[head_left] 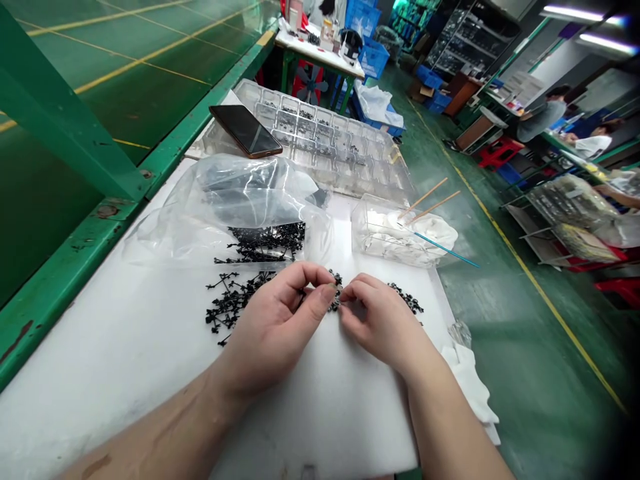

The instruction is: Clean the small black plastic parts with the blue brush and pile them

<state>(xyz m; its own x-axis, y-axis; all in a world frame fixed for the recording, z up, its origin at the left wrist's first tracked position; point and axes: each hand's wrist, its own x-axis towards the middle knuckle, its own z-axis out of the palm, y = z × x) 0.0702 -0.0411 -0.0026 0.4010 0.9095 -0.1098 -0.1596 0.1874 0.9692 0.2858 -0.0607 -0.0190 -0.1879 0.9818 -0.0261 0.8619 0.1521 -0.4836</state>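
Note:
My left hand [273, 327] and my right hand [380, 320] meet over the white work table [150, 380]. Their fingertips pinch a small black moulded plastic piece [335, 292] from both sides, and the fingers hide part of it. Left of my left hand lies a heap of black plastic sprues [235, 300]. More sprues [265, 243] sit in a clear plastic bag [235, 200] just beyond. A smaller black cluster [407, 298] lies right of my right hand.
Beyond the bag stands a clear compartment tray [320, 140] of small parts, with a phone [245, 131] on it. A clear box [395, 233] holds white cloth and swabs. A green bench frame [75, 247] runs along the left. A person [543, 113] works at the far right.

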